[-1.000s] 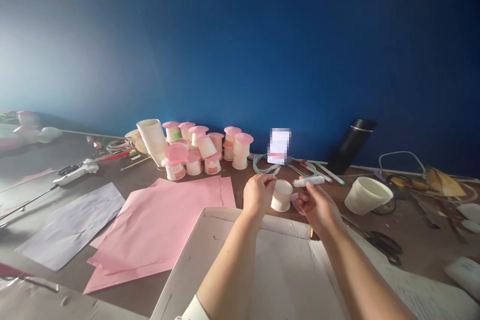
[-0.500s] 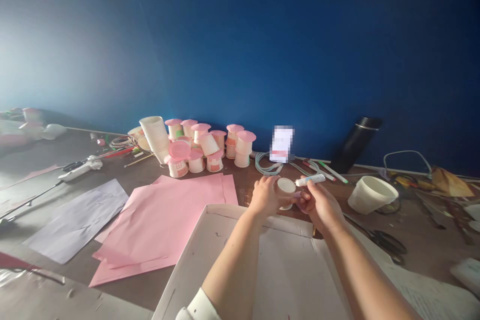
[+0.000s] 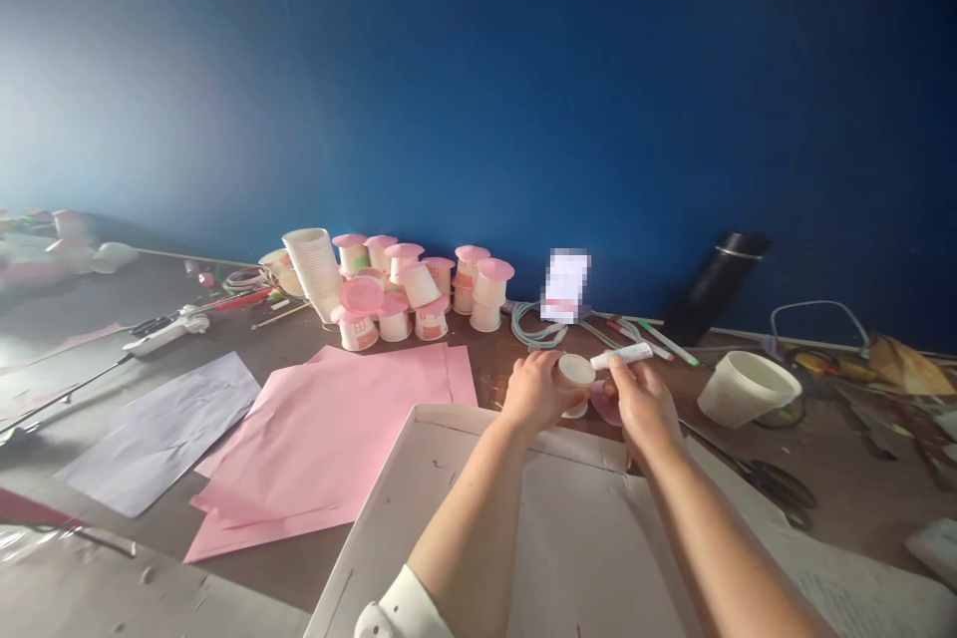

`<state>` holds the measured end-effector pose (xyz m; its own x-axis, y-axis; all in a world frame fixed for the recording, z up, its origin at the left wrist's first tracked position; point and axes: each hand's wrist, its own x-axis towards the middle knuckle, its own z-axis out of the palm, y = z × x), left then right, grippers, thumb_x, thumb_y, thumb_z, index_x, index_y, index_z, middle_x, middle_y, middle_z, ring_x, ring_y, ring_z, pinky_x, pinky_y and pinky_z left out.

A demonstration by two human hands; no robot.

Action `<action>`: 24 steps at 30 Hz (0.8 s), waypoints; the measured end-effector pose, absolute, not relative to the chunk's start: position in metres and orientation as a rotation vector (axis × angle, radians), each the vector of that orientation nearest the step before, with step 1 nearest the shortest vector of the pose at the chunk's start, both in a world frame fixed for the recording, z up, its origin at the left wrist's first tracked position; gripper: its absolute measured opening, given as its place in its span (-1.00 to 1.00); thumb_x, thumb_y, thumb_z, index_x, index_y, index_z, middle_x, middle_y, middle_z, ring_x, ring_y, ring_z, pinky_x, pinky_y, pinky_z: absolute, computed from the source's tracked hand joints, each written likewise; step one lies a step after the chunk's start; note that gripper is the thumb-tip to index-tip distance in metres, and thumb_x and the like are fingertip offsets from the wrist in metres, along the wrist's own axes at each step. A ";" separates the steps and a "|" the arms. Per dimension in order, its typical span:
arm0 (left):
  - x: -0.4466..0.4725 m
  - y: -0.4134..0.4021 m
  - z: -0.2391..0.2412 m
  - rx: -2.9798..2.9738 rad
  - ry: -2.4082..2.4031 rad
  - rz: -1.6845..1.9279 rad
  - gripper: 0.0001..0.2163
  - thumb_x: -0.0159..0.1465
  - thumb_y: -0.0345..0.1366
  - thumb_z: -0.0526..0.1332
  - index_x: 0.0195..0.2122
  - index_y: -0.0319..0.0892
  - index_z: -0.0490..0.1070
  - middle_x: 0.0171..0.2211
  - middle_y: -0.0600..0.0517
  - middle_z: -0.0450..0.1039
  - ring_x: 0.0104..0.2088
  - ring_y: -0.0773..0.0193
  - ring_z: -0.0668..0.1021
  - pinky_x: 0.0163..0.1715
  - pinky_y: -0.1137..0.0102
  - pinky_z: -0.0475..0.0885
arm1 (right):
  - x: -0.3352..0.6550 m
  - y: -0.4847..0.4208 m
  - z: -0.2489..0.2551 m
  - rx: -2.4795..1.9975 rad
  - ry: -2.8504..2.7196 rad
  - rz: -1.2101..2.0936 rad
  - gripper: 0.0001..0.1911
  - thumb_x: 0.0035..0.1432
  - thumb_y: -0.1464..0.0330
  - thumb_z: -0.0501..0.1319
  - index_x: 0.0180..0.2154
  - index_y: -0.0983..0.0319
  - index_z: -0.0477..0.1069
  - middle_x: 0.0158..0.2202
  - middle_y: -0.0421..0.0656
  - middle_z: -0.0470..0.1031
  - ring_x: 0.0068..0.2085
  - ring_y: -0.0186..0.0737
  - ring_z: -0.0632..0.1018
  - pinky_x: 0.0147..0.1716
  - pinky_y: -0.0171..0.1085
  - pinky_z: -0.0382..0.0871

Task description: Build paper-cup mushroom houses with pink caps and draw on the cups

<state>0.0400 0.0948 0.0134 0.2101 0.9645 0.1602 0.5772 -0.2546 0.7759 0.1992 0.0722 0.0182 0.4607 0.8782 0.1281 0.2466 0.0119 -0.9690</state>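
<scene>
My left hand (image 3: 536,390) is closed around a small white paper cup (image 3: 576,374), holding it upside down just above the table. My right hand (image 3: 641,406) grips a small white glue tube (image 3: 620,356), its tip pointing left toward the cup's flat bottom. A pink paper disc (image 3: 602,405) peeks out under my right hand's fingers. Both hands hover past the far edge of a white shallow cardboard box (image 3: 419,478) in front of me.
Pink paper sheets (image 3: 336,434) and a pale lilac sheet (image 3: 160,429) lie at left. Several cup houses with pink roofs (image 3: 419,289) and a stack of white cups (image 3: 314,269) stand by the blue wall. A white tub (image 3: 748,387), scissors (image 3: 778,490), markers and a black flask (image 3: 710,289) are at right.
My left hand has lifted the cup off the table and turned its bottom up toward the glue tube. My right hand has stayed beside it with the tube.
</scene>
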 end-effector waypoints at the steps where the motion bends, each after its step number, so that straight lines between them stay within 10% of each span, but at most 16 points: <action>1: 0.040 0.095 0.014 1.917 1.421 0.879 -0.44 0.11 -0.06 0.41 0.15 -0.06 0.48 0.08 -0.07 0.52 0.07 -0.04 0.47 0.10 0.16 0.41 | 0.199 0.071 0.021 -1.549 -1.050 0.599 -0.47 0.03 -0.17 0.28 -0.35 0.18 0.51 -0.61 -0.18 0.44 -0.51 -0.11 0.47 -0.47 -0.19 0.31; 16: 0.040 0.095 0.015 1.917 1.417 0.848 -0.40 0.11 -0.08 0.39 0.19 -0.11 0.45 0.12 -0.09 0.50 0.11 -0.07 0.46 0.15 0.16 0.38 | 0.198 0.087 0.008 -1.430 -1.252 0.409 -0.38 0.09 -0.19 0.19 -0.09 0.18 0.48 -0.10 0.08 0.60 -0.09 0.15 0.60 -0.04 0.04 0.41; 24: 0.039 0.094 0.017 1.918 1.413 0.825 -0.41 0.13 -0.03 0.37 0.19 -0.05 0.45 0.12 -0.08 0.49 0.11 -0.09 0.46 0.13 0.14 0.40 | 0.201 0.093 0.013 -1.533 -1.411 0.312 -0.50 0.15 -0.05 0.13 -0.07 0.15 0.50 -0.16 0.02 0.60 -0.16 0.11 0.59 -0.14 -0.01 0.41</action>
<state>0.0392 0.0939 0.0170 0.2363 0.9635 0.1261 0.5830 -0.2444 0.7748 0.2008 0.0931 0.0131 0.2897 0.8634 0.4131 0.6091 0.1666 -0.7754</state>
